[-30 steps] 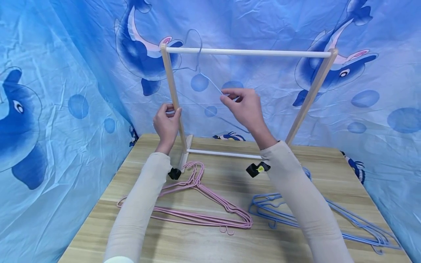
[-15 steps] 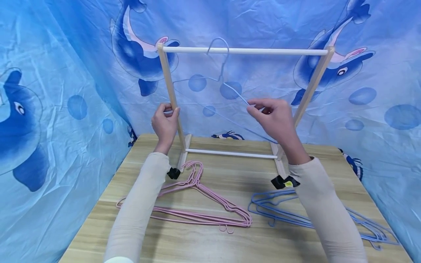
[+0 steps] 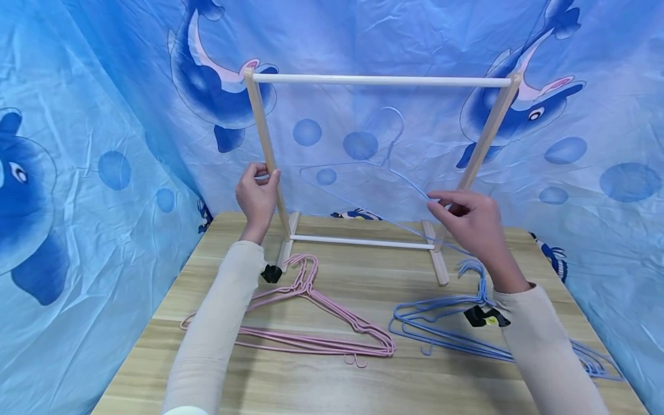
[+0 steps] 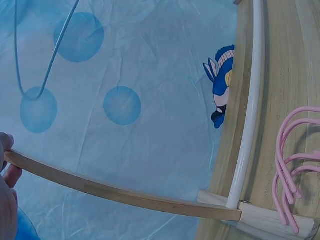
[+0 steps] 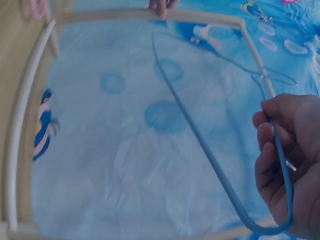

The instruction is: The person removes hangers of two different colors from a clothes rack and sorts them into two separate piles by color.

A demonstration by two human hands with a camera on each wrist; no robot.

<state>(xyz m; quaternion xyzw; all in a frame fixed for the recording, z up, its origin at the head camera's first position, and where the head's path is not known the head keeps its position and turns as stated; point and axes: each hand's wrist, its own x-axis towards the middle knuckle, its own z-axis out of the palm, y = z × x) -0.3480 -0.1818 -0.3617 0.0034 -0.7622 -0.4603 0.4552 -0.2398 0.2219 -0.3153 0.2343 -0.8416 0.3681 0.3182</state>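
My left hand (image 3: 257, 194) grips the left wooden post of a small garment rack (image 3: 381, 80), thumb in front and fingers behind. In the left wrist view, that post (image 4: 120, 192) runs from the fingers down to the rack's foot. A thin blue wire clothes hanger (image 3: 410, 182) is pinched by its right shoulder between the thumb and fingers of my right hand (image 3: 469, 222). Its hook stands below the rack's white top bar in the head view. The right wrist view shows the hanger's rounded corner (image 5: 265, 229) beside the palm.
Several pink hangers (image 3: 332, 346) lie stacked on the wooden table (image 3: 321, 392) at front left. A pile of blue hangers (image 3: 446, 334) lies at the right, partly under my right forearm. A blue dolphin-print curtain (image 3: 332, 34) hangs close behind the rack.
My right hand has moved right and down with the blue clothes hanger, and its hook has dropped from bar height to below the bar. My left hand keeps its grip on the post.
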